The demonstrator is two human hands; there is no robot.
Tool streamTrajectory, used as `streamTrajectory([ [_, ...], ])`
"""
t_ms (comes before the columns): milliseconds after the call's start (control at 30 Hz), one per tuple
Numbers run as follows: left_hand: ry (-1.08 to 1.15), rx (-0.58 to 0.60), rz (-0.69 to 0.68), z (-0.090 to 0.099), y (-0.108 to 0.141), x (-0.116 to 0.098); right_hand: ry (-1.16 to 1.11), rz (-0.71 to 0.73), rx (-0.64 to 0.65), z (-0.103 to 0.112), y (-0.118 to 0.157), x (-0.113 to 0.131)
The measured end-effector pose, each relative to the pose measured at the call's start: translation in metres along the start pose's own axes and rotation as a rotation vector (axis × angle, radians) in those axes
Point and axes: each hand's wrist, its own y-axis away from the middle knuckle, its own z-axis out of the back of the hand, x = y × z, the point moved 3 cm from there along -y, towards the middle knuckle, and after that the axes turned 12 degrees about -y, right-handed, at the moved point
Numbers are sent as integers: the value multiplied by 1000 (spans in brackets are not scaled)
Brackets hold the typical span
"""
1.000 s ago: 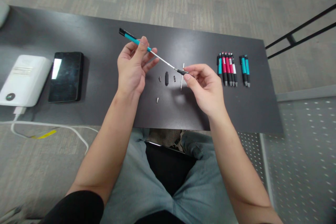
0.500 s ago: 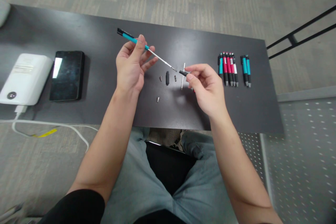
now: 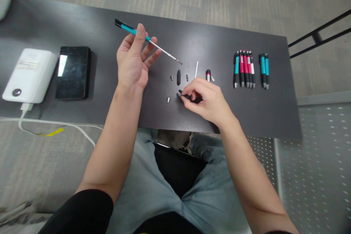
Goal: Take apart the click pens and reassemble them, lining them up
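Observation:
My left hand [image 3: 134, 56] holds a blue pen barrel [image 3: 128, 28] with a black clip end, tilted above the table; a white refill [image 3: 164, 51] sticks out of its lower end. At the table top, my right hand [image 3: 205, 98] pinches a small black grip piece [image 3: 186, 95]. Near it lie another black grip [image 3: 178, 77], a small dark piece [image 3: 187, 78], a metal tip [image 3: 171, 77] and a second metal tip [image 3: 168, 99]. Beyond my right fingers are a loose refill [image 3: 196, 68] and a red and black pen part [image 3: 208, 75].
Several red, blue and white pens [image 3: 241, 69] lie in a row on the right of the dark table [image 3: 270, 117], with two blue pens [image 3: 263, 71] beside them. At left are a black device [image 3: 72, 73] and a white power bank [image 3: 30, 75] with a cable.
My right hand has moved down to the table with the black grip piece, away from the refill tip. The red and black pen part now shows more fully. My left hand keeps hold of the barrel.

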Motion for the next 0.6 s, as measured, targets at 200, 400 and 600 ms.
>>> streamTrajectory([
  [200, -1, -8, -37, -1, -1, -1, 50, -79, 194, -13, 2, -3],
  [400, 76, -39, 11, -12, 8, -10, 23, -110, 244, -8, 3, -3],
  [600, 83, -54, 26, -15, 9, -12, 31, -91, 228, -9, 3, -6],
])
